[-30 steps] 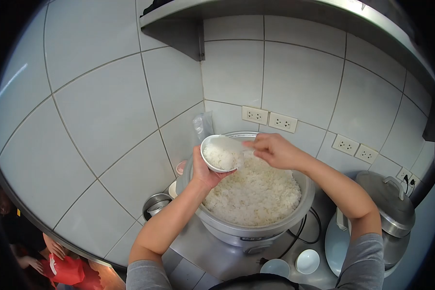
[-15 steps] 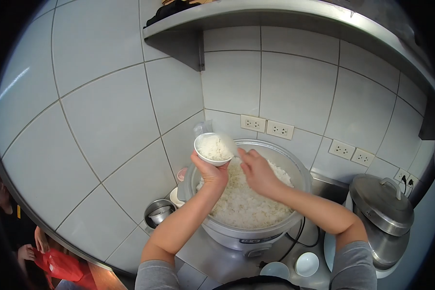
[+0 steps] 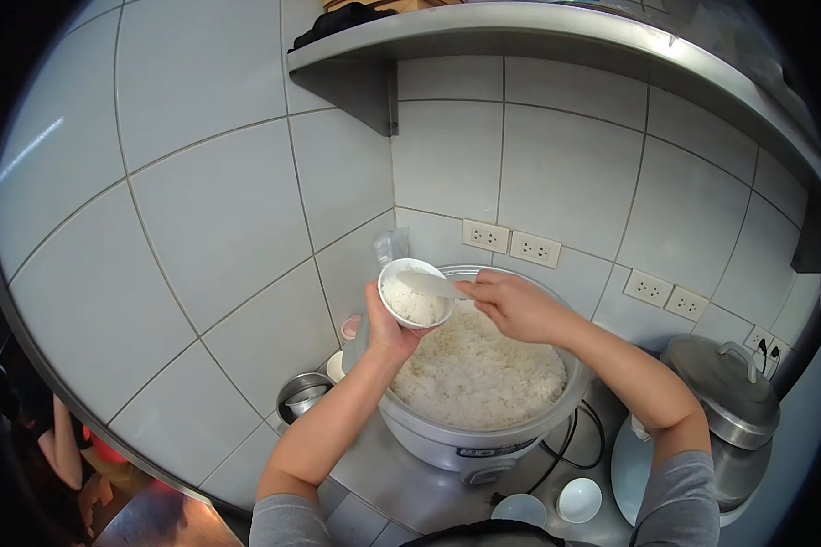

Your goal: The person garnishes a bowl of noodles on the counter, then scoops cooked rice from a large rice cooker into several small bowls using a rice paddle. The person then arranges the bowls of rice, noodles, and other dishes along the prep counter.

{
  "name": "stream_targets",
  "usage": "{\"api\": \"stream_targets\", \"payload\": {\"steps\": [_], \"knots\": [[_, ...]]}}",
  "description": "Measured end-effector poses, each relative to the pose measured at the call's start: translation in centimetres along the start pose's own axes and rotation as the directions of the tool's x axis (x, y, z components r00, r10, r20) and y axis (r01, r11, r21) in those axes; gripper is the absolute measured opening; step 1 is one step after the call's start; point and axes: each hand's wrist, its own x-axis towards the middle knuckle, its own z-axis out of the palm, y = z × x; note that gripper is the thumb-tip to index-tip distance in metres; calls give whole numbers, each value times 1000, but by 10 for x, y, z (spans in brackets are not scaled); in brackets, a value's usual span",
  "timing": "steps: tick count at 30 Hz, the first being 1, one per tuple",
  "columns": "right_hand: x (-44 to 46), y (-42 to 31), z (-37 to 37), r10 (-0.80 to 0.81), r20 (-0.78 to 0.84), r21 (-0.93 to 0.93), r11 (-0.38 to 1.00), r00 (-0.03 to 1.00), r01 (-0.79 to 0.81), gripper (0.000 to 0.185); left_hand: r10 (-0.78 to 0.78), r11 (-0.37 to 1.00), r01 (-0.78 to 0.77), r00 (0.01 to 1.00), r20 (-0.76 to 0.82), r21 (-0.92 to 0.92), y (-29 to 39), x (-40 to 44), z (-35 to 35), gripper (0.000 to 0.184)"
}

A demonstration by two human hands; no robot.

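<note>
Left hand (image 3: 392,334) cups tilted bowl (image 3: 389,281) over rice cooker (image 3: 420,444), fingertips partly hidden. Right hand (image 3: 513,307) grips paddle (image 3: 426,282), blade inside bowl. Left forearm (image 3: 333,421) crosses cooker's side; lidded pot (image 3: 728,383) at right.

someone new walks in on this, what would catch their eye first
Probably the big round silver-grey metal rice cooker in the middle, heaped with white rice. At its left side in view, the left grip holds a small round white bowl, the right grip a pale flat paddle at it. Then the domed grey metal lid at far right.
</note>
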Motion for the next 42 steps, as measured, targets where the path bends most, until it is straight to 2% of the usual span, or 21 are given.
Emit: {"api": "stream_targets", "payload": {"steps": [2,5,8,11,14,17,21,24,27,30,33,36,39,40,42], "knots": [[2,3,-10,15,-15,-52,999,1000,-16,41,-30,1000,30,999,28,2,4,-5,1,60],[-4,-22,-17,-90,-34,-210,974,995,81,45,-107,991,107,994,5,-74,9,-13,5,58],[-8,-3,11,-139,-116,-251,962,984,106,47,-196,969,196,981,16,-151,14,-24,6,56],[-4,-9,10,-115,-74,-237,967,991,94,47,-213,965,216,976,33,-152,14,-35,1,57],[5,-20,1,-23,-65,63,998,998,27,41,-188,977,197,977,104,-84,19,-42,-8,59],[0,-34,12,-65,12,-71,995,998,66,39,-164,985,171,977,135,-39,23,-45,-15,61],[5,-50,-2,-68,-77,89,993,995,75,39,-158,983,168,980,122,-77,29,-55,-24,63],[5,-67,-17,-31,-79,225,973,996,48,40,-149,982,158,984,95,-100,33,-69,-30,61],[1,-76,3,-128,10,253,960,992,122,38,-149,974,168,980,128,-153,37,-89,-33,60],[5,-94,-16,-46,48,339,940,998,27,39,-97,977,108,993,70,-182,36,-121,-34,59],[1,-101,1,-233,84,332,923,969,193,41,-86,967,95,995,47,-238,33,-154,-30,59],[-2,-116,-11,-183,135,441,891,974,107,41,-48,962,48,999,6,-270,27,-195,-23,59],[-11,-126,10,-390,160,378,873,907,309,40,-14,950,14,1000,2,-312,14,-233,-26,63],[-14,-135,9,-393,207,411,866,896,285,41,8,946,-4,1000,10,-325,9,-246,-26,65],[-14,-137,12,-430,159,460,829,889,319,39,57,938,-66,998,-36,-341,-1,-280,-26,72]]}}
